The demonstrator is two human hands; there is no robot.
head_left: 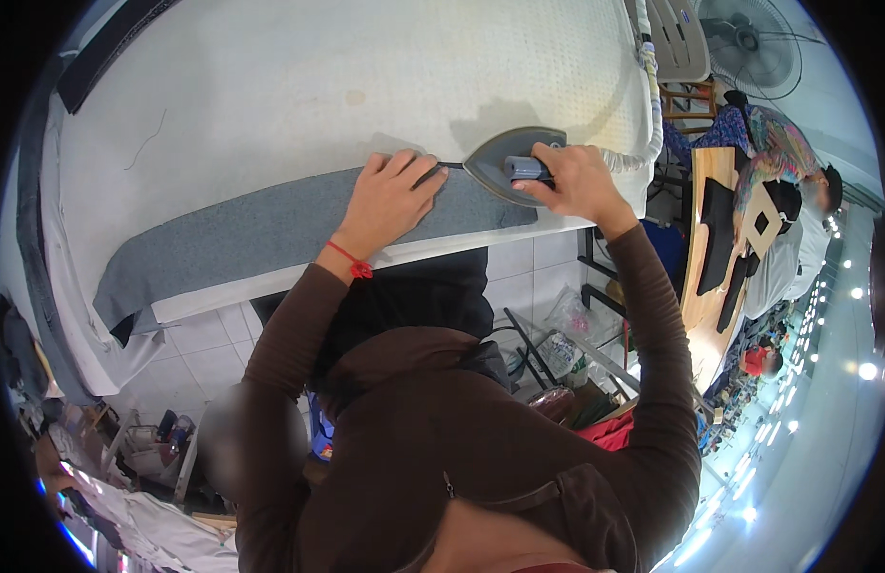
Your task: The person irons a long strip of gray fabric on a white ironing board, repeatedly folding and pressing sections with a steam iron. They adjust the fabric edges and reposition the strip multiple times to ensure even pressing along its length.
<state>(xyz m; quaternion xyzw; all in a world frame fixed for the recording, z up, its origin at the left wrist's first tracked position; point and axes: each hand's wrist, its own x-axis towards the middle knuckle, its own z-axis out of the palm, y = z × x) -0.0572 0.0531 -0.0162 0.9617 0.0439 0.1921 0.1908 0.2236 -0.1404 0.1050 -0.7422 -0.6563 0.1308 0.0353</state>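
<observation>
A long, curved piece of grey fabric [261, 212] lies along the near edge of the white padded ironing table. My right hand [581, 186] is wrapped round the handle of an iron [504, 177], whose pointed tip faces left and whose soleplate rests over the fabric's right end. Just left of that tip, my left hand [393, 196] is closed with bent fingers at the fabric's far edge. A narrow black strip [450, 165] shows between its fingertips and the iron. A red string bracelet circles the left wrist.
The white ironing table [366, 72] has a loose thread and a dark fabric strip [108, 53] at far left. A hose [622, 160] runs beside the iron. To the right, another person [781, 143] is at a wooden table [702, 220] with black pieces; a fan [748, 40] stands behind.
</observation>
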